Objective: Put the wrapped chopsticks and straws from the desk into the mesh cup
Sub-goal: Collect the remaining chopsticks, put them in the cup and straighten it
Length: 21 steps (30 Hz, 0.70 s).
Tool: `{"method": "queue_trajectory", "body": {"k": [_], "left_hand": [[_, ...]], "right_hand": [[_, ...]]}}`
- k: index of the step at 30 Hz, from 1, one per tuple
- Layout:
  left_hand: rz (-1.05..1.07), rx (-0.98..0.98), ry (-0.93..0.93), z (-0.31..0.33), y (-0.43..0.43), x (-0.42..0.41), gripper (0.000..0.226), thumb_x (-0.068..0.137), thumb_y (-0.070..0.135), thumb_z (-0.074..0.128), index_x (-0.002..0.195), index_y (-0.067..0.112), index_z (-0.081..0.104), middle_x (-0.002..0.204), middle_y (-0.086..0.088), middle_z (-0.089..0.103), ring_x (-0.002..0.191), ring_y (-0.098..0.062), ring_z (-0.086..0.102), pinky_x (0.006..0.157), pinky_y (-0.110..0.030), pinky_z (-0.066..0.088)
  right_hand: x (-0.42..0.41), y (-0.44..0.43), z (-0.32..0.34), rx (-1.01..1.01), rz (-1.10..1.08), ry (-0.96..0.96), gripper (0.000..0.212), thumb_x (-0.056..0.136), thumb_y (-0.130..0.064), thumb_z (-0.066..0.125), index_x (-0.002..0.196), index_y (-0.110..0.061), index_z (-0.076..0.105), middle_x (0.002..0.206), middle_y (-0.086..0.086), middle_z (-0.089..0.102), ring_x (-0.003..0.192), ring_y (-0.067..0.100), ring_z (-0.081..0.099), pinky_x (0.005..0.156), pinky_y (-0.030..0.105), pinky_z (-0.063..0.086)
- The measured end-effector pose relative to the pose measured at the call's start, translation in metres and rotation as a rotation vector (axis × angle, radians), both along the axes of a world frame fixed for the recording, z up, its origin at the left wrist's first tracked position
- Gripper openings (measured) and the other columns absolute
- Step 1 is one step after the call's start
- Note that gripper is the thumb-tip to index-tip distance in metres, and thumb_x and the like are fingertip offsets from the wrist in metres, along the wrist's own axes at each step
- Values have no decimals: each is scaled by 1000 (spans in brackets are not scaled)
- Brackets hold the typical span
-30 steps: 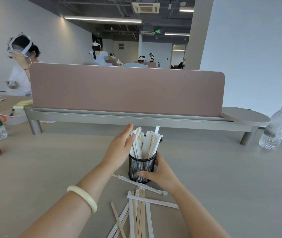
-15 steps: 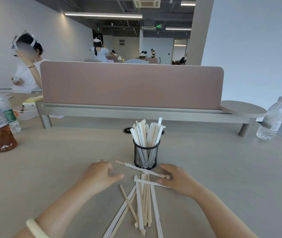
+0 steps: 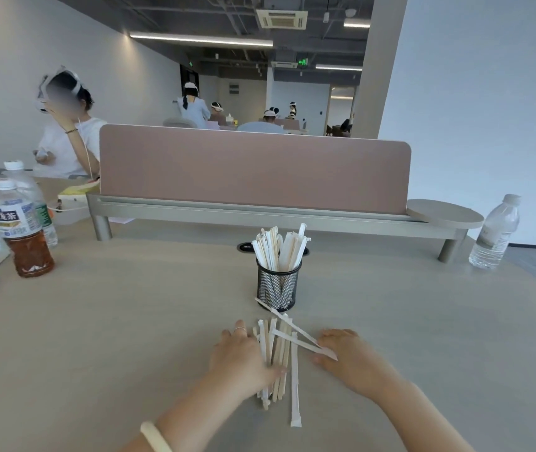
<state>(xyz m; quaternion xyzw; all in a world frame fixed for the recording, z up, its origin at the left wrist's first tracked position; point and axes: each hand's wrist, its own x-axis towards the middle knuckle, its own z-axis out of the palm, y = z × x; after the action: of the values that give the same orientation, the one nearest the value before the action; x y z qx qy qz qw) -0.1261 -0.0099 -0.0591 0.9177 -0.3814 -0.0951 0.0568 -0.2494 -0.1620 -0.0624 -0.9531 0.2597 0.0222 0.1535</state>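
A black mesh cup (image 3: 279, 286) stands mid-desk, packed with upright wrapped chopsticks and straws (image 3: 278, 249). In front of it, a loose pile of wrapped chopsticks and straws (image 3: 284, 350) lies on the desk, mostly pointing toward me. My left hand (image 3: 244, 355) rests palm down on the pile's left side, with the thumb across several sticks and nothing lifted. My right hand (image 3: 346, 357) lies flat on the desk to the right of the pile. Its fingertips touch the ends of two slanted white wrapped pieces (image 3: 296, 332), one of which reaches back to the cup's base.
A pink divider on a metal riser (image 3: 255, 169) runs across the desk behind the cup. A tea bottle (image 3: 23, 238) and a clear bottle behind it stand at the left, and a water bottle (image 3: 495, 234) stands at the right. White devices sit at the far left edge. People sit beyond.
Both hands left the cup and came down toward me. The left hand pushed the scattered sticks into a tighter bundle, and the right hand slid in against the slanted pieces.
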Motion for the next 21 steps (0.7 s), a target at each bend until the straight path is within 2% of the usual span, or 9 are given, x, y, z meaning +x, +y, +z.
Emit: {"method": "queue_trajectory", "body": {"k": [2, 4, 6, 8, 10, 12, 17, 19, 21], "left_hand": [[-9, -8, -6, 4, -6, -2, 58, 78, 52, 52, 122, 15, 53, 134, -13, 41, 117, -32, 43, 97, -37, 39], [-15, 3, 6, 10, -9, -3, 45, 78, 39, 54, 113, 11, 57, 122, -13, 48, 110, -32, 51, 91, -34, 42], [-14, 5, 43, 14, -12, 0, 30, 76, 28, 56, 97, 7, 59, 112, -13, 52, 103, -32, 58, 82, -30, 44], [-9, 14, 65, 16, -14, 5, 19, 75, 22, 59, 86, 7, 56, 106, -14, 54, 102, -31, 60, 78, -30, 44], [0, 25, 56, 17, -16, 10, 29, 76, 23, 61, 99, 5, 56, 113, -14, 59, 106, -30, 59, 82, -31, 45], [15, 44, 39, 17, -18, 13, 37, 77, 23, 63, 107, 2, 54, 117, -14, 60, 109, -30, 58, 85, -30, 45], [34, 113, 8, 16, -20, 24, 36, 78, 12, 60, 112, 4, 53, 121, -13, 60, 112, -29, 59, 90, -31, 46], [41, 138, -12, 14, -19, 27, 39, 79, 10, 60, 116, 6, 51, 125, -12, 59, 115, -28, 57, 92, -31, 46], [46, 162, -38, 12, -19, 28, 41, 80, 8, 59, 121, 6, 49, 129, -11, 56, 119, -28, 54, 95, -31, 45]], "right_hand": [[4, 4, 2, 19, -33, -15, 31, 91, -40, 49, 108, -19, 64, 115, 2, 59, 121, 23, 48, 97, 31, 41], [13, 9, 4, 13, -44, -5, 33, 87, -46, 51, 100, -18, 62, 102, -1, 52, 116, 23, 48, 93, 30, 41], [24, 15, 7, -6, -64, 14, 40, 82, -53, 54, 99, -18, 58, 104, 2, 46, 117, 25, 43, 96, 31, 38], [34, 23, 9, -6, -100, 19, 57, 76, -58, 60, 111, -14, 58, 118, 7, 47, 118, 28, 39, 99, 35, 39], [41, 30, 12, -20, -132, 31, 69, 73, -60, 62, 121, -11, 54, 126, 9, 44, 122, 29, 38, 100, 38, 40], [47, 35, 14, -42, -166, 73, 71, 74, -57, 63, 125, -9, 50, 129, 9, 41, 124, 30, 37, 99, 39, 40], [59, 34, 20, -27, -166, 183, 46, 82, -25, 57, 124, -6, 49, 131, 14, 45, 126, 33, 42, 91, 36, 42], [59, 31, 27, -70, -149, 243, 35, 86, -17, 57, 119, -6, 51, 131, 16, 49, 126, 32, 46, 96, 37, 44], [58, 30, 31, -100, -154, 256, 38, 88, -12, 57, 123, -3, 46, 135, 16, 48, 128, 30, 46, 101, 36, 43]]}}
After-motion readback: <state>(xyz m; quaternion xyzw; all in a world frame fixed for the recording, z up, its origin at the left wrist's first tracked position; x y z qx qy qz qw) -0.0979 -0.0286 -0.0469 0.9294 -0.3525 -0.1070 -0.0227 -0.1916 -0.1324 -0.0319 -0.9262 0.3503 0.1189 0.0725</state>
